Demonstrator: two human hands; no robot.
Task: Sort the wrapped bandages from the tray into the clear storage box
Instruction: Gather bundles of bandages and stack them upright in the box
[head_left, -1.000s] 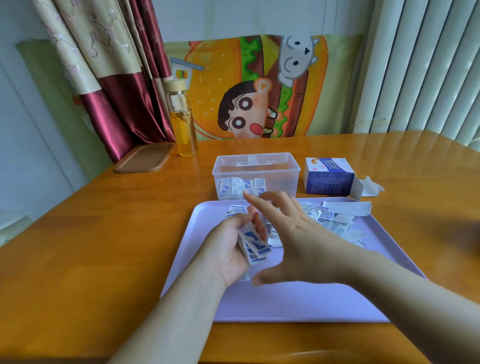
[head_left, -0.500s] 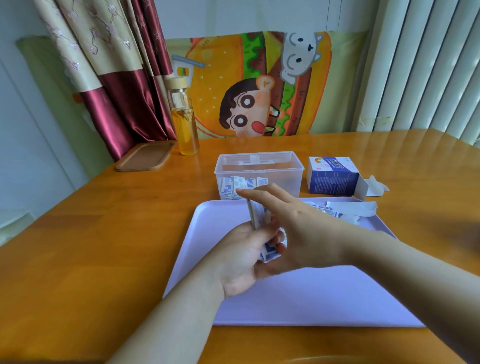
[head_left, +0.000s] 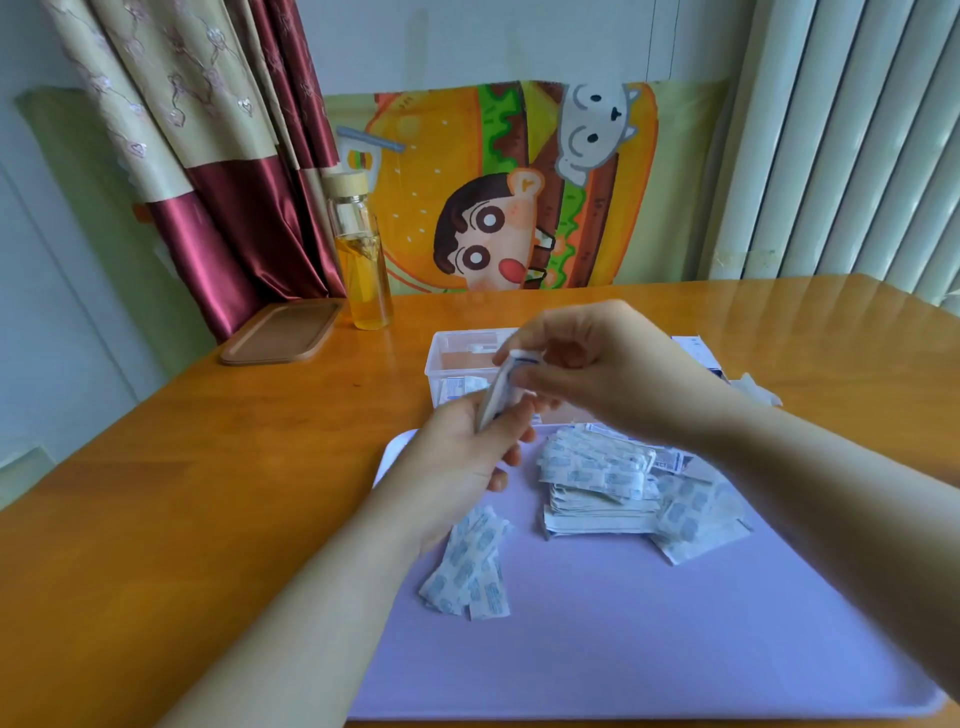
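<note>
Both hands meet over the far edge of the tray (head_left: 623, 665), just on the near side of the clear storage box (head_left: 440, 347). The left hand (head_left: 462, 457) grips the lower end of a small stack of wrapped bandages (head_left: 497, 391) held on edge, and the right hand (head_left: 602, 374) pinches its upper end with curled fingers. Judged step: squaring the stack before dropping it in the box. To do it well, keep the wrappers aligned and pinched firmly, since the thin, slick packets would likely fan out. Carry the stack far enough to clear the box rim, then lower it flat-sided against what is already there. Contents: the box is open-topped, with a few bandages (head_left: 460, 387) visible at its near left wall. How full it is on the right cannot be told, as the hands cover that side. The tray carries a main heap (head_left: 597, 478) right of centre and a smaller cluster (head_left: 470, 569) to the left. A blue carton (head_left: 698, 349) sits on the tabletop (head_left: 208, 467) right of the box.
</note>
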